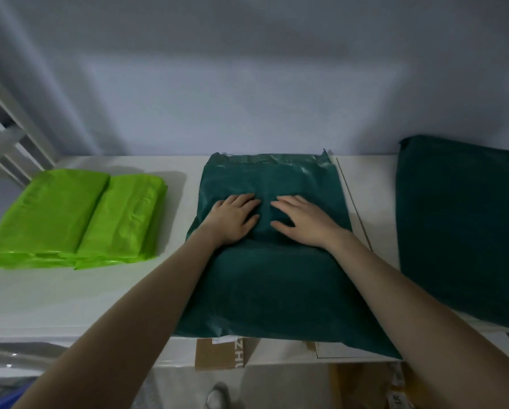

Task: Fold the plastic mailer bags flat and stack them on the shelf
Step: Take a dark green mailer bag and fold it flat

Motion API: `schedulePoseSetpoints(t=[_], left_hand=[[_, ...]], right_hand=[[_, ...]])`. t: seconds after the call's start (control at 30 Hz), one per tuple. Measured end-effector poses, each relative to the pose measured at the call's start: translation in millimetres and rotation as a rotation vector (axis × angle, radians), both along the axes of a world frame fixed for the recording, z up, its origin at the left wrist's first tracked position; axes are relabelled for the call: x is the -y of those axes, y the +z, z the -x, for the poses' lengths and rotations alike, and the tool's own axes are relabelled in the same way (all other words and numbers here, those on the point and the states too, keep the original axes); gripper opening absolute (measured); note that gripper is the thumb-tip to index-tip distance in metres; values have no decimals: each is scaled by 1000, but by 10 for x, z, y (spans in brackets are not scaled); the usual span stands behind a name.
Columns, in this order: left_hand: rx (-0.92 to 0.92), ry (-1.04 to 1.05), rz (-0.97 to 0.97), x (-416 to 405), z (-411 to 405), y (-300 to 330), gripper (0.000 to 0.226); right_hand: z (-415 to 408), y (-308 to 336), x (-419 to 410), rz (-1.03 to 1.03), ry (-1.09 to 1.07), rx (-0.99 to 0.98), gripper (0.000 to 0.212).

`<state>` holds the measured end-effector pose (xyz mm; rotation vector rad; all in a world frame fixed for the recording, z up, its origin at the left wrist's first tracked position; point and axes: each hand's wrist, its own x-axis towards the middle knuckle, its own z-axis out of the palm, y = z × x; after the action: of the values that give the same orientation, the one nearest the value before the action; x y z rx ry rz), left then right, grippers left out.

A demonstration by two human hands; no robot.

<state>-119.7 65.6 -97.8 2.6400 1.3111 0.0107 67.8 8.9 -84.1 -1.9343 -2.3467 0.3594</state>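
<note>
The dark green mailer stack at the middle of the white shelf is a plain, slightly glossy teal-green with no print. Left of it lie bright lime-green bags, also unpatterned. Right of it sits a second dark green stack of the same shade. Below its near edge shows a brown cardboard box with white lettering. Behind it, the wall is pale grey-blue.

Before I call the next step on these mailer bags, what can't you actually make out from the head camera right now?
- Dark green stack: bag count unreadable; left hand and right hand cover its middle.
- Second dark green pile: cut off by the right edge.
- Lime green bags: layers too blurred to count.
- Cardboard box below: mostly hidden by the shelf; lettering partial.
</note>
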Motion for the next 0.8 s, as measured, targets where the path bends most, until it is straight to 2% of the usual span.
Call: schedulePoseSetpoints(t=[0.07,0.17,0.33,0.43,0.6,0.8], left_hand=[[21,23,3,11,-3,-90,51],[62,100,31,11,7,-184,53],[2,306,21,-6,41,-226,73],[-13,356,8,3,83,-242,81],[29,404,25,55,93,-241,72],[41,395,-14,384,203,-254,73]], right_hand=[[-18,-122,-26,-16,4,60,59],[-84,-263,-19,-20,-96,35,58],[-147,-338,-4,-15,-307,29,64],[-243,-344,15,-5,-416,56,65],[-274,-354,58,6,-432,106,67],[-197,-325,355,16,-397,107,70]])
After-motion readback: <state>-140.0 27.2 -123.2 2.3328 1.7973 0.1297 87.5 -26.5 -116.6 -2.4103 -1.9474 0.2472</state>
